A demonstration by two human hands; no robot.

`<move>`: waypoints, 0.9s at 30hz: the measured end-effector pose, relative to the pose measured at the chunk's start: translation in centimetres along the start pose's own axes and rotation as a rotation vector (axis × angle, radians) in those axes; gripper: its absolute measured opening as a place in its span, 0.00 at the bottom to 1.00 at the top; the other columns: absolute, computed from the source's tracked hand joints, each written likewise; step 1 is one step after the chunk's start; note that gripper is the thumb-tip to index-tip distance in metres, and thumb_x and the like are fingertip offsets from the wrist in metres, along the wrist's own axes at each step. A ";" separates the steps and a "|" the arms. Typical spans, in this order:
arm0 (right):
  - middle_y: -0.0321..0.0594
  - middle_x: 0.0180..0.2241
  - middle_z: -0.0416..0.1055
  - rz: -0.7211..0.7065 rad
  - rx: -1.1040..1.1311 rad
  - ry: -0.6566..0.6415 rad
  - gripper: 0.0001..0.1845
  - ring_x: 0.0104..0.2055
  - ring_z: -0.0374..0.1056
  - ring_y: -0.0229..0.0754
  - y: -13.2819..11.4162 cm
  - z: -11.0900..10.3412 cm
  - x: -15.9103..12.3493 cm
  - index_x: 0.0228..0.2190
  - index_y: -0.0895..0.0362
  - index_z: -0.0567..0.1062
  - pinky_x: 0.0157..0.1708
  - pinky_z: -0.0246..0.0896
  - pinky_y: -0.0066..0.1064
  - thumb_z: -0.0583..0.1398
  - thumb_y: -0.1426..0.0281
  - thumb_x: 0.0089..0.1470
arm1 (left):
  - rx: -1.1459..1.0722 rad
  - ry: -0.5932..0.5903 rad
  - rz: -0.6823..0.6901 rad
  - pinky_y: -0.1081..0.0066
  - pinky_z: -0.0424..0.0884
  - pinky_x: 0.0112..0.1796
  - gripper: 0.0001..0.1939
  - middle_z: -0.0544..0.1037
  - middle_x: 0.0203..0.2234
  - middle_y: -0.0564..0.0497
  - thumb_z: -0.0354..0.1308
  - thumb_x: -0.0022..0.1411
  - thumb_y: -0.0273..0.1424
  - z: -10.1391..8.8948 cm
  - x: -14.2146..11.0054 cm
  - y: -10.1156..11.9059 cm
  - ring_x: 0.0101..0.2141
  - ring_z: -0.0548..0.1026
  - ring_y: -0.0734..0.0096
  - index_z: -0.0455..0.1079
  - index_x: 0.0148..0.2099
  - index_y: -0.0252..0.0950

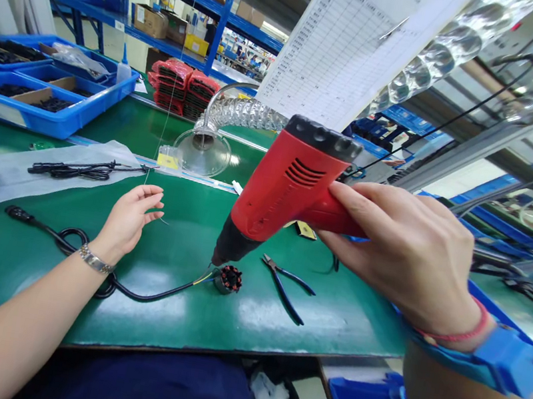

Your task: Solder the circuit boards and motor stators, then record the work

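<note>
My right hand (400,248) is wrapped around the handle of a red heat gun (279,181). Its black nozzle points down at the thin coloured wires (205,277) beside a small round motor stator (229,279) with copper windings. A black cable (150,298) runs left from those wires, loops on the bench and ends in a plug (19,213). Above the cable, my left hand (129,218) pinches a thin wire (165,123) that hangs from overhead; a short end sticks out past the fingers. Blue-handled cutting pliers (285,288) lie with jaws apart, right of the stator.
A metal fume hood (202,152) on a clear flexible duct stands at the back, below a hanging paper sheet (356,45). Blue parts trays (45,90) fill the back left. Bundled black cables (74,167) lie on a white sheet; red-wrapped packs (180,88) are stacked behind.
</note>
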State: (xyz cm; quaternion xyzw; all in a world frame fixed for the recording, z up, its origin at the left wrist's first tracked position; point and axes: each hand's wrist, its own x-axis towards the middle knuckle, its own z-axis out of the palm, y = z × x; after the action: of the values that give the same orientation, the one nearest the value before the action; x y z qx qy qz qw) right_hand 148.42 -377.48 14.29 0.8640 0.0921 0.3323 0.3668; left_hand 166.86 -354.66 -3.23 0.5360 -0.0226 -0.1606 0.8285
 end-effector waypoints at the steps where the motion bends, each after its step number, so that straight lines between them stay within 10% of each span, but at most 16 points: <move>1: 0.41 0.34 0.75 0.000 0.005 -0.005 0.18 0.31 0.67 0.42 -0.1 0.2 0.3 0.42 0.58 0.73 0.30 0.54 0.31 0.60 0.61 0.52 | 0.001 0.001 0.000 0.73 0.68 0.31 0.15 0.70 0.31 0.53 0.68 0.41 0.33 0.0 0.0 0.0 0.31 0.69 0.75 0.70 0.33 0.35; 27: 0.41 0.34 0.74 -0.012 0.073 -0.102 0.17 0.32 0.67 0.44 -0.3 -1.7 0.4 0.44 0.54 0.72 0.31 0.53 0.34 0.58 0.63 0.52 | 0.009 0.025 0.007 0.73 0.69 0.31 0.16 0.70 0.30 0.53 0.68 0.40 0.33 -0.5 0.6 -0.4 0.30 0.69 0.75 0.70 0.33 0.34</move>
State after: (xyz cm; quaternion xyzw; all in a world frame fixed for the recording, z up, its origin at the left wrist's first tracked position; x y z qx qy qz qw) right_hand 147.65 -376.09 15.16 0.8921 0.0908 0.2821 0.3411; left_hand 167.42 -354.56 -3.88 0.5417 -0.0151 -0.1507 0.8268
